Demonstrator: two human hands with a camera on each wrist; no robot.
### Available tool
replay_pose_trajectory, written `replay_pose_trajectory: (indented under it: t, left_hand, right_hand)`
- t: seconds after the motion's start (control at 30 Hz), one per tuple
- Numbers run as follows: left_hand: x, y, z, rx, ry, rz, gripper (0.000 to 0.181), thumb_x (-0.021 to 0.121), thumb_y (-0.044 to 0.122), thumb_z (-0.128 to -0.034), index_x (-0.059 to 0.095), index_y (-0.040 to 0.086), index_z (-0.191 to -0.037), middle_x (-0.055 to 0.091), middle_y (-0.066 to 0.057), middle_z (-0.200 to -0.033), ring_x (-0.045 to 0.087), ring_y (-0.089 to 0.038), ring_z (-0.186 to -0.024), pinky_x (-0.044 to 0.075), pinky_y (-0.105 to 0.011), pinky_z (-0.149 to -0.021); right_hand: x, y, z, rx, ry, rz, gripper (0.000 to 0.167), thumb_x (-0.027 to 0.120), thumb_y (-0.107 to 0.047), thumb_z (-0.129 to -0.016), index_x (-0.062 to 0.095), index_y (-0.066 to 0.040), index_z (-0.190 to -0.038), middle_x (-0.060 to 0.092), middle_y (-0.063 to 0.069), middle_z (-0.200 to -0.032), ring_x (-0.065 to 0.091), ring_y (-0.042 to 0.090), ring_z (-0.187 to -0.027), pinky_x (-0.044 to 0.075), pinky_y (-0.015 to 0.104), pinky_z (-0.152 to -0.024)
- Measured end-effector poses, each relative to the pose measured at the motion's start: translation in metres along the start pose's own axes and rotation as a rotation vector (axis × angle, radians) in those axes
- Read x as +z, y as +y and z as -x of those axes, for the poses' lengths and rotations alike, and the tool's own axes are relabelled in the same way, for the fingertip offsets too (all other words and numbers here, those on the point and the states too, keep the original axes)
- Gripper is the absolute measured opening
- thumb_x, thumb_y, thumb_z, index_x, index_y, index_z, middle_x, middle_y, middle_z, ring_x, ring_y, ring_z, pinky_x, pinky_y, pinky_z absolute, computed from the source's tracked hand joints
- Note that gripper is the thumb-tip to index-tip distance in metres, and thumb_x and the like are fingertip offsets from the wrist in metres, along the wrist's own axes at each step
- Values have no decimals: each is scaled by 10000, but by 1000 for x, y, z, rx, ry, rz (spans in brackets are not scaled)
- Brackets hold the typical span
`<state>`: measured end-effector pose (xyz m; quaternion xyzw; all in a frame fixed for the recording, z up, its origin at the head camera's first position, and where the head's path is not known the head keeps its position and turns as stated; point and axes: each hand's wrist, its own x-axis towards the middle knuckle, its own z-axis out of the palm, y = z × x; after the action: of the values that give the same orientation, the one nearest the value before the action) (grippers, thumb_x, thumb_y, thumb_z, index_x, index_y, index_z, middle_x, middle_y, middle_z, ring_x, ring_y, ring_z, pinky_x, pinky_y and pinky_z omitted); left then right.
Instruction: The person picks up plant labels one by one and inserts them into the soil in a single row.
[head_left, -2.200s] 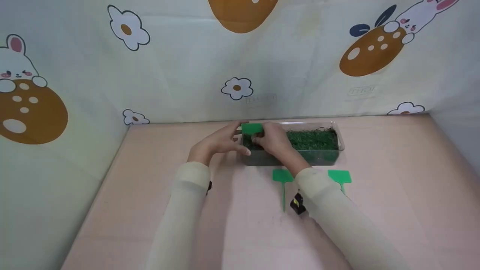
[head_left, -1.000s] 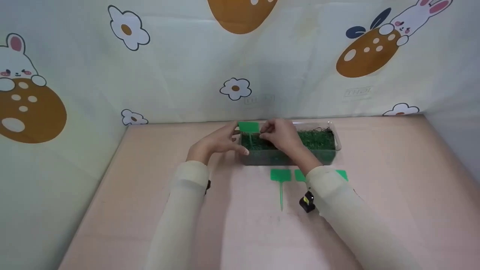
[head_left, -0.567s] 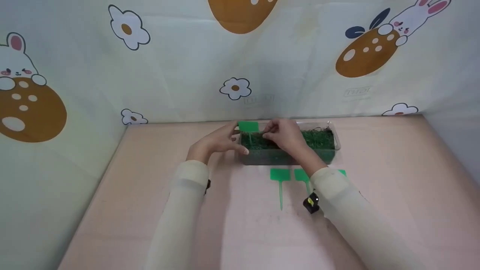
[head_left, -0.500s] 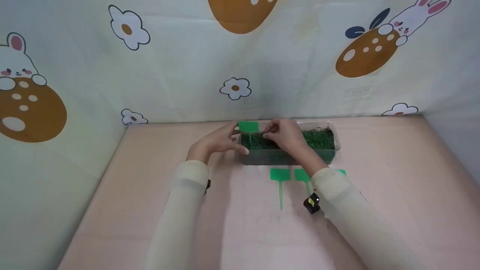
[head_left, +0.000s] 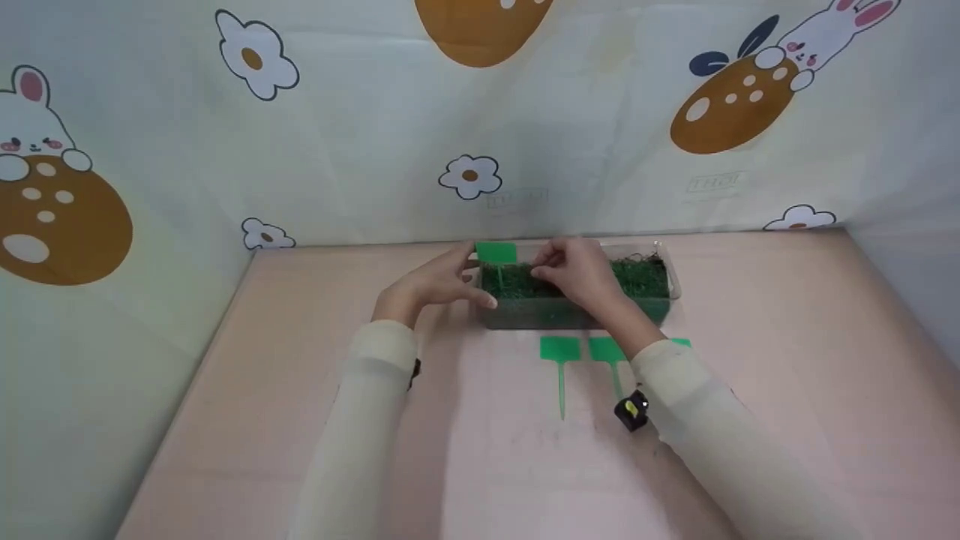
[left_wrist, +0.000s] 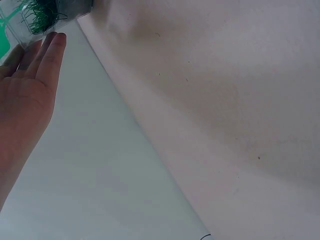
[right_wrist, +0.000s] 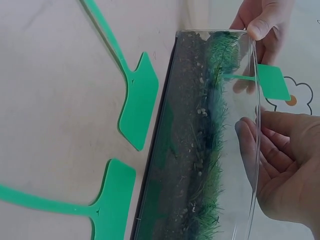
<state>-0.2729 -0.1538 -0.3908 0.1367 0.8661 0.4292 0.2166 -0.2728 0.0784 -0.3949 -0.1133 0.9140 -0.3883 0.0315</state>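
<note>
A green plant label point(head_left: 496, 253) stands upright at the left end of the grass point(head_left: 641, 277) in a clear plastic box point(head_left: 577, 315). My left hand point(head_left: 431, 286) touches the box's left end, thumb at the front corner and fingers toward the back; in the left wrist view those fingers point(left_wrist: 52, 60) look straight. Over the middle of the box, my right hand point(head_left: 581, 274) hovers with loosely bent fingers, to the right of the standing label. Nothing shows between its fingertips in the right wrist view, where dark soil point(right_wrist: 182, 125) is visible through the box wall.
In front of the box lie two more green labels, one on the left point(head_left: 560, 349) and one beside it point(head_left: 606, 349); a third label point(head_left: 681, 342) is mostly behind my right sleeve. A patterned cloth wall point(head_left: 360, 150) rises behind the box.
My right hand has come away from the standing label and shifted to the right above the grass. The label stays upright. My left hand keeps its place at the box's end.
</note>
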Motion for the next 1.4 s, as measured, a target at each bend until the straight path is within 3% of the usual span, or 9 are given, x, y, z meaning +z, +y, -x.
replay_pose_trajectory:
  t: [0.53,0.77,1.17,1.4]
  left_hand:
    - [0,2,-2,15,6,6,1026,848,172,-783,203,303,-1571,214,30,-1665,297,-273,-1520,342,-435,-1221]
    - [1,1,-1,-10,-7,6,1012,845,186,-791,207,316,-1565,225,29,-1662,302,-277,-1518,333,-451,-1224]
    - [0,-4,-1,13,-3,9,1022,855,171,-779,218,313,-1566,206,40,-1667,288,-277,-1523,332,-437,-1225]
    - [0,1,-1,0,5,5,1054,853,174,-781,183,329,-1580,199,34,-1672,292,-288,-1521,333,-459,-1222]
  right_hand:
    - [-6,0,9,-21,20,-13,94,701,-152,-929,721,-83,-990,728,111,-993,699,231,-897,602,382,-790]
    - [-10,-1,20,-24,17,-38,104,703,-172,-930,709,-89,-992,723,104,-1001,705,219,-907,605,381,-806]
    - [-13,-2,43,-94,6,-50,115,723,-158,-911,731,-82,-997,737,85,-977,713,202,-887,610,370,-787]
    - [-16,-2,58,-82,-19,-32,134,726,-182,-911,723,-105,-1021,741,62,-986,713,184,-896,609,368,-791]
